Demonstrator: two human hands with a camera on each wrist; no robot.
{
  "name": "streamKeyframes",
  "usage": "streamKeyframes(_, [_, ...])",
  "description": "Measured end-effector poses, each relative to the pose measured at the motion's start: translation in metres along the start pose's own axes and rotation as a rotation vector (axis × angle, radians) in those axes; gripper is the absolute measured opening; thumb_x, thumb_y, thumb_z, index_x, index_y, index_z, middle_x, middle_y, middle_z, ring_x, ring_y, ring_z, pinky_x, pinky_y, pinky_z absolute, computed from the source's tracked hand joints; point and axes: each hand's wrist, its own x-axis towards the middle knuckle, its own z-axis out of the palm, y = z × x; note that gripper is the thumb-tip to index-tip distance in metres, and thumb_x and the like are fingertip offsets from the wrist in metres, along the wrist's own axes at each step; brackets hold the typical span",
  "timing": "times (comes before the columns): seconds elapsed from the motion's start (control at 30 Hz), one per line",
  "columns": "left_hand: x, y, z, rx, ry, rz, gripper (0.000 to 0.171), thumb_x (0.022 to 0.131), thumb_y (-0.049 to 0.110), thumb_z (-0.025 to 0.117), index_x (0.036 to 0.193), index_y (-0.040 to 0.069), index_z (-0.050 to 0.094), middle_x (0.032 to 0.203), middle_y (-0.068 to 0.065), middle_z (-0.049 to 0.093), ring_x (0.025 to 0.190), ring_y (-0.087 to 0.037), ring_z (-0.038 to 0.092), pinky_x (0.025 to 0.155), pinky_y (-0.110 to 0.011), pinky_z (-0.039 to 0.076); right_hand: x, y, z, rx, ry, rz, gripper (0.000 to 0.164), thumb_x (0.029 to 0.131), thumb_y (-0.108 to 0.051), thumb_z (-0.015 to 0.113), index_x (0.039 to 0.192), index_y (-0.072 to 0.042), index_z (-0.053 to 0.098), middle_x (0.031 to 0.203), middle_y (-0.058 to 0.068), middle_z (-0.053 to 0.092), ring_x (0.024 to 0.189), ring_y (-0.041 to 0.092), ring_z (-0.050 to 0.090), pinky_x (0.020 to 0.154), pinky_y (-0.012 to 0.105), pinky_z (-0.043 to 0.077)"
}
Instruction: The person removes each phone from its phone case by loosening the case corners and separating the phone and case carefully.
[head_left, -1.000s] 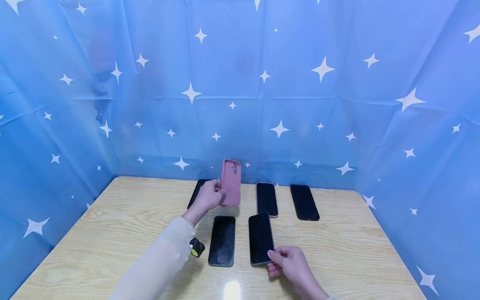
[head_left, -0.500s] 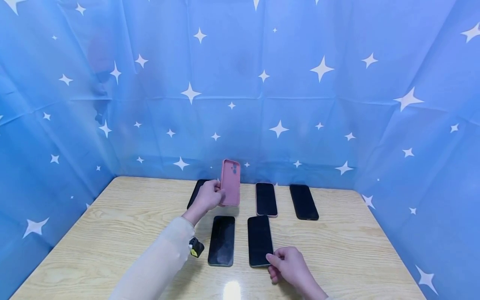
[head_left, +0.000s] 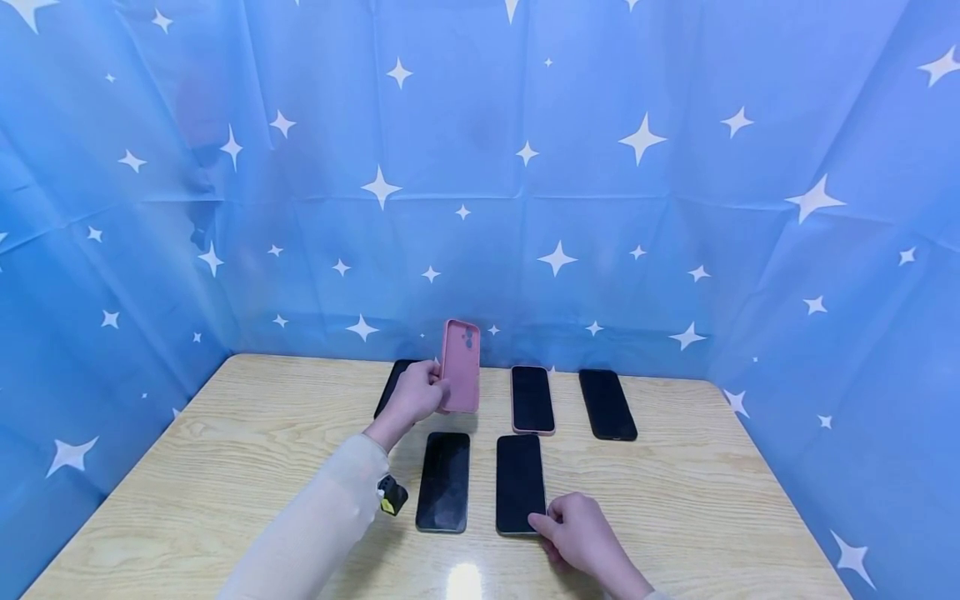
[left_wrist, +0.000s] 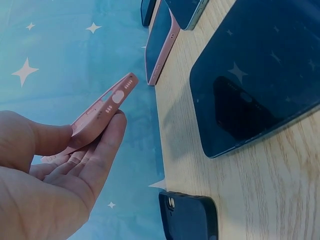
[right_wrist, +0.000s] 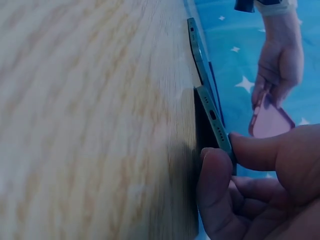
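My left hand (head_left: 415, 393) holds a pink phone case (head_left: 461, 375) upright above the back of the table, its hollow inner side and camera cutout facing me. In the left wrist view the thumb and fingers pinch the case (left_wrist: 102, 117) by one end. My right hand (head_left: 583, 533) pinches the lower right corner of a dark-screened phone (head_left: 520, 475) at the front. Seen from the right wrist, that phone's port edge (right_wrist: 212, 116) is tilted, with a dark gap or shadow beneath. A second phone (head_left: 443, 479) lies flat just left of it.
Along the back lie a phone in a pink case (head_left: 532, 398) and a dark phone or case (head_left: 607, 404). A black phone case (left_wrist: 192, 217) lies partly behind my left hand. The wooden table (head_left: 697, 500) meets a blue starred curtain (head_left: 480, 150) behind.
My right hand has drawn the front phone slightly towards me and turned it straighter, parting its top from the pink-cased phone. My left hand and the pink case stay almost still.
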Motion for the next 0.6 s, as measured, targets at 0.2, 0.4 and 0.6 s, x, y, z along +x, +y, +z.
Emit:
streamKeyframes(0.2, [-0.0001,0.0000,0.0001,-0.003,-0.001,0.000,0.013,0.106,0.008,0.054,0.107,0.000,0.065,0.111,-0.020,0.071,0.093,-0.026,0.073,0.074,-0.043,0.062,0.0016,0.0006,-0.0004,-0.031,-0.022,-0.012,0.043,0.097,-0.021,0.072,0.058,-0.011,0.057,0.047,-0.011,0.050,0.042,0.007,0.048,0.049,0.023,0.044])
streamKeyframes(0.4, [0.0004,-0.0004,-0.0001,0.011,0.002,-0.002,0.012,0.105,0.008,0.054,0.105,0.001,0.065,0.109,-0.018,0.071,0.092,-0.025,0.072,0.071,-0.039,0.061,0.0028,0.0001,-0.0006,-0.102,0.021,-0.005,0.045,0.093,-0.025,0.076,0.055,-0.012,0.055,0.047,-0.011,0.047,0.044,0.007,0.046,0.046,0.023,0.041])
streamKeyframes(0.6, [0.0006,-0.0014,0.0005,0.014,-0.002,-0.024,0.015,0.106,0.009,0.054,0.110,0.001,0.065,0.114,-0.018,0.070,0.092,-0.023,0.070,0.066,-0.032,0.057,0.0032,-0.0007,0.0006,-0.151,0.070,0.016,0.048,0.088,-0.025,0.082,0.052,-0.015,0.052,0.048,-0.012,0.042,0.046,0.007,0.042,0.045,0.023,0.037])
